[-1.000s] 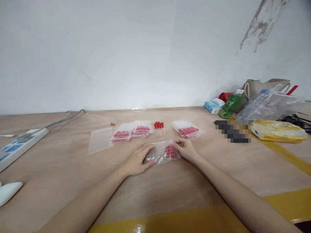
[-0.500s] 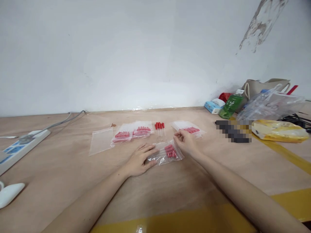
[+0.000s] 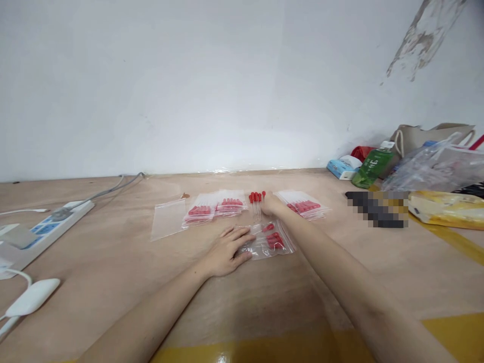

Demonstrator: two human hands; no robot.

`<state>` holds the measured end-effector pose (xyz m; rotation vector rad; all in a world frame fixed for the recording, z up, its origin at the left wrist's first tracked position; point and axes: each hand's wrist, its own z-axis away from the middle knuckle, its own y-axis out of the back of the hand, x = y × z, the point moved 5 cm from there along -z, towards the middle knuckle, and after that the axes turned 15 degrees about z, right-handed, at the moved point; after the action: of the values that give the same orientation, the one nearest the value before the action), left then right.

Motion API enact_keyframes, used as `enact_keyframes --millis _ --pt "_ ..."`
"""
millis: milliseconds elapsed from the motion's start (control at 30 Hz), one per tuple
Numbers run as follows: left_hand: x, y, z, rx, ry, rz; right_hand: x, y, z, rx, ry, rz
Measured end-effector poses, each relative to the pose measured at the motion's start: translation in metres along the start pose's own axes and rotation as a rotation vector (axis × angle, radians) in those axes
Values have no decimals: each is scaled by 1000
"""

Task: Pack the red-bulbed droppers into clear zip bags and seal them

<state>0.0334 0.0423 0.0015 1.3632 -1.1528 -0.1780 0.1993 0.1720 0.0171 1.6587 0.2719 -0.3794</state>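
My left hand [image 3: 228, 252] lies with fingers spread on the left end of a clear zip bag [image 3: 257, 249], pressing it to the table. Several red-bulbed droppers [image 3: 275, 241] show in this bag, one bulb apart near its upper edge. Beyond the bag, my right hand [image 3: 272, 203] reaches to a small row of loose droppers [image 3: 255, 197]. Its fingers are closed at the rightmost dropper [image 3: 263, 193], whose red bulb stands out beside the fingertips; the hand partly hides its stem.
Filled bags lie in piles at left [image 3: 199, 210] and right [image 3: 304, 205], with a flat zip bag [image 3: 168, 219] farther left. A power strip [image 3: 56, 232] with cables is at the left. A green bottle [image 3: 373, 165], tissue pack [image 3: 344, 167] and plastic bags [image 3: 442, 164] stand at right.
My right hand has moved from the bag's right edge to the loose droppers and closed on one. A separate red bulb now shows near the bag's upper edge. My left hand stays on the bag.
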Motion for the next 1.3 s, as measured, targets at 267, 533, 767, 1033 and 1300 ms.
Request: enact_keyframes --millis 267,533,767,1033,1300 --pt "1 1 -2 6 -8 16 49 56 74 459 139 -327" --pt "1 1 -4 -28 12 -23 79 27 108 438 45 -824" --pt "2 1 -4 -31 33 -37 80 7 100 414 55 -953" --pt "2 0 -4 -22 23 -41 86 3 102 370 -12 -1067" --pt "-1 0 -4 -4 12 -38 83 -8 103 88 -99 -960"
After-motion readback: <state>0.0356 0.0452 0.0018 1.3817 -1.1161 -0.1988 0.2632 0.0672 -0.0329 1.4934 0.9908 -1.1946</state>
